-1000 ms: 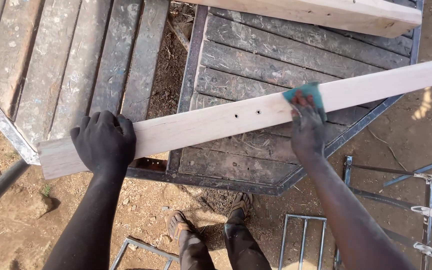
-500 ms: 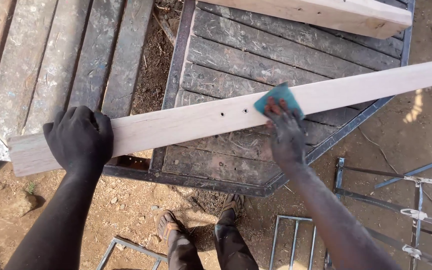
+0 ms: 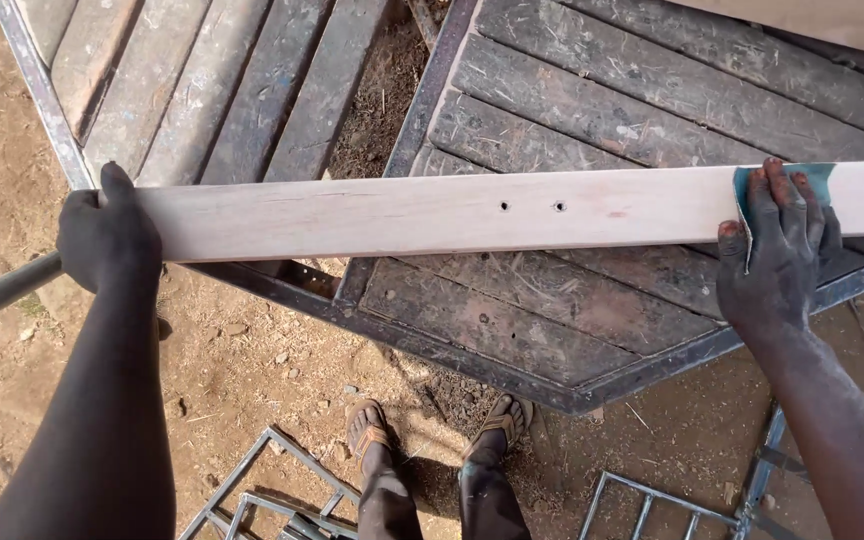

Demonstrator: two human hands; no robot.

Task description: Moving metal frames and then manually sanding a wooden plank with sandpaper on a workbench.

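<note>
A long, pale planed wooden board (image 3: 452,212) lay across the grey plank-and-steel-frame platform (image 3: 592,110) — two small holes near its middle. The left hand (image 3: 107,238) was clenched round the board's left end. The right hand (image 3: 774,255) pressed a teal sheet of sandpaper (image 3: 820,180) flat onto the board near its right end, fingers (image 3: 777,195) spread — sandalled feet (image 3: 432,435) stood on the dirt ground (image 3: 242,370) below.

I stand in an outdoor workshop yard: bare dirt ground (image 3: 252,370), a metal-framed plank platform (image 3: 572,120) at 12 o'clock, welded steel frames (image 3: 652,500) at 5.
</note>
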